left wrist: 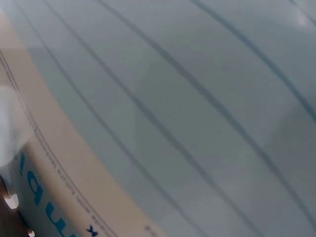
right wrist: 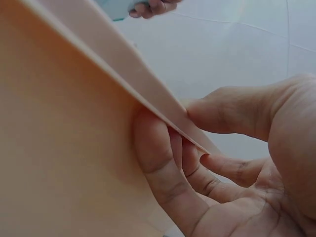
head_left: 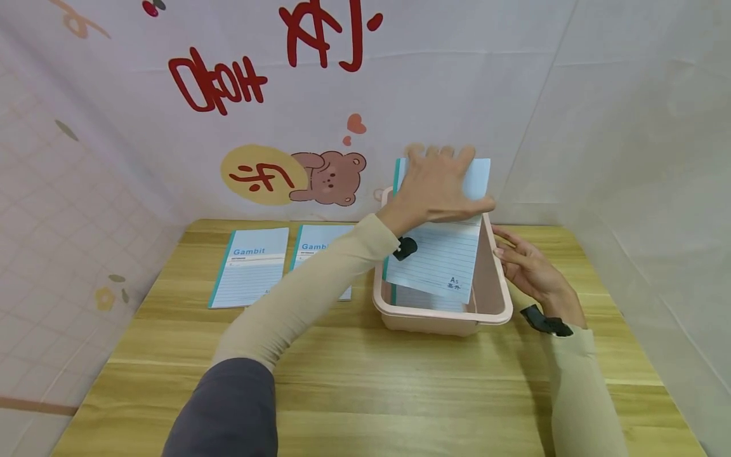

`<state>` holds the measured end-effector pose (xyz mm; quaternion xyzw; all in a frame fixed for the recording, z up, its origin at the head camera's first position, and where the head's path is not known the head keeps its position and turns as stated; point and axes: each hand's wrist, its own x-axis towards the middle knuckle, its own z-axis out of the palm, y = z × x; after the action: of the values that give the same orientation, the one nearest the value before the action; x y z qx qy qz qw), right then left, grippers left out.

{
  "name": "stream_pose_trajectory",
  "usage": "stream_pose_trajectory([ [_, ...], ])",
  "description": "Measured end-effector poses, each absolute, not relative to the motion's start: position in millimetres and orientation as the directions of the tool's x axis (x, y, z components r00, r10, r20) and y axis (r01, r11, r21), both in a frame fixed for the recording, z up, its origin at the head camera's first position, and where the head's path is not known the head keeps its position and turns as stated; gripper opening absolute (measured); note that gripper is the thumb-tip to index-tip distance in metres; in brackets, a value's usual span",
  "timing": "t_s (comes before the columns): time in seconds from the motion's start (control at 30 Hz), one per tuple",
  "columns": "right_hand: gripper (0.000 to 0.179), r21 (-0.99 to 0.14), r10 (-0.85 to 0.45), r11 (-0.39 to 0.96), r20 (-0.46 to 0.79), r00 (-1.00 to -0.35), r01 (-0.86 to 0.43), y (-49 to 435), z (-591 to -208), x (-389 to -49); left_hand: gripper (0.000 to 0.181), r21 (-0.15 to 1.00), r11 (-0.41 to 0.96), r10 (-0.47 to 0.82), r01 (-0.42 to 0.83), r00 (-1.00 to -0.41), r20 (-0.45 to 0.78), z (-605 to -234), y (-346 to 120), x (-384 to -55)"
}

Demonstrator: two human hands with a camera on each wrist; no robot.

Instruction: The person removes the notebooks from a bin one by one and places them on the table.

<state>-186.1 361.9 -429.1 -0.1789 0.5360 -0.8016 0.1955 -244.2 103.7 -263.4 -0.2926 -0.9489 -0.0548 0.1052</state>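
Observation:
My left hand (head_left: pixel 436 184) holds a pale blue notebook (head_left: pixel 434 257) with a teal spine, tilted over a pink plastic bin (head_left: pixel 445 327). The notebook's lower end dips between the bin's walls. Its ruled cover (left wrist: pixel 163 123) fills the left wrist view. Beneath it, part of another notebook (head_left: pixel 425 299) shows inside the bin. At the bin's right side, my right hand (head_left: pixel 531 270) pinches the rim. In the right wrist view the thumb lies on one side of the rim (right wrist: pixel 158 94) and the fingers on the other.
Two matching notebooks lie left of the bin: one farther left (head_left: pixel 251 270), the other (head_left: pixel 322 238) partly covered by my left forearm. They rest on a wood-grain table (head_left: pixel 342 387). A printed white cloth (head_left: pixel 445 89) hangs behind its back edge.

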Motion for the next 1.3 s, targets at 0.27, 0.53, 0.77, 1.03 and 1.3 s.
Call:
stream_pose_trajectory([
  [0.27, 0.056, -0.932, -0.487, -0.345, 0.074, -0.870, 0.113, 361.1, -426.8, -184.4, 0.073, 0.127, 0.804, 0.521, 0.581, -0.791, 0.321, -244.7, 80.0, -235.7],
  [0.53, 0.062, -0.939, -0.461, -0.332, 0.079, -0.884, 0.089, 358.5, -421.8, -181.4, 0.070, 0.121, 0.807, 0.498, 0.578, -0.776, 0.387, -233.6, 66.0, -231.1],
  [0.77, 0.063, -0.953, -0.420, -0.294, 0.058, -0.905, 0.076, 356.0, -418.1, -178.5, 0.075, 0.096, 0.823, 0.487, 0.559, -0.784, 0.385, -235.0, 48.5, -228.1],
  [1.03, 0.060, -0.964, -0.391, -0.259, 0.047, -0.919, 0.061, 353.5, -418.0, -177.4, 0.082, 0.106, 0.849, 0.457, 0.518, -0.820, 0.346, -248.3, 12.1, -227.3],
  [1.3, 0.064, -0.963, -0.375, -0.262, 0.050, -0.926, 0.054, 352.5, -415.4, -176.1, 0.066, 0.173, 0.853, 0.410, 0.493, -0.837, 0.361, -272.5, -31.4, -224.0],
])
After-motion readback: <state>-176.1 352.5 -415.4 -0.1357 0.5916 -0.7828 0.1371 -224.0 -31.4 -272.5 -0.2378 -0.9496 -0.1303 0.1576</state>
